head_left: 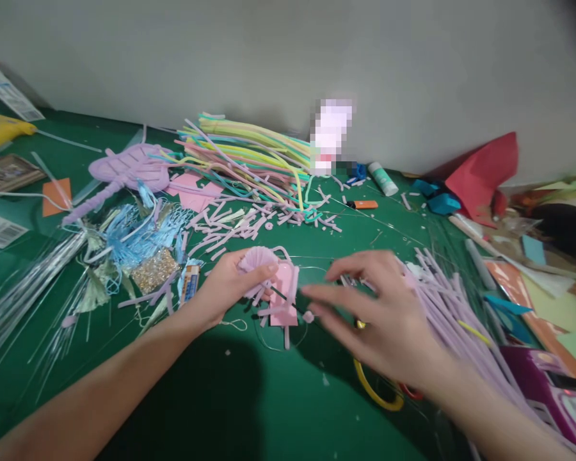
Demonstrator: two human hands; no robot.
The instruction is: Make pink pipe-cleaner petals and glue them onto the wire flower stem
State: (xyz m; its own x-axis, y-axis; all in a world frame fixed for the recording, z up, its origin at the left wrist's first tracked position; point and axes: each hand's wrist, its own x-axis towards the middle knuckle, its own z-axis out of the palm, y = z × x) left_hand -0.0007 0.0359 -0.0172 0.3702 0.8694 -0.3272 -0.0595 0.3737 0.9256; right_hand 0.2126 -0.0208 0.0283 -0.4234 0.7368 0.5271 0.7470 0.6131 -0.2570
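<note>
My left hand point(230, 282) is closed on a small round lilac pipe-cleaner piece point(258, 261) with a ribbed surface, thumb across its front. Beneath and beside it lies a pink card strip point(284, 301), with short lilac stem ends around it. A thin dark stick point(283, 296) slants from near my left thumb toward my right fingertips; whether they touch it I cannot tell. To the right, my right hand point(379, 307) hovers slightly blurred, fingers apart, no object visible in its grasp. Close to its fingertips is a small lilac bit point(308, 316).
Yellow-handled scissors point(379, 390) lie partly under my right hand. Lilac stems point(454, 320) are heaped at right, multicoloured stems point(249, 153) at the back. A larger lilac woven piece point(129, 168), blue tassels point(148, 230) and a yellow glue gun point(9, 130) occupy the left.
</note>
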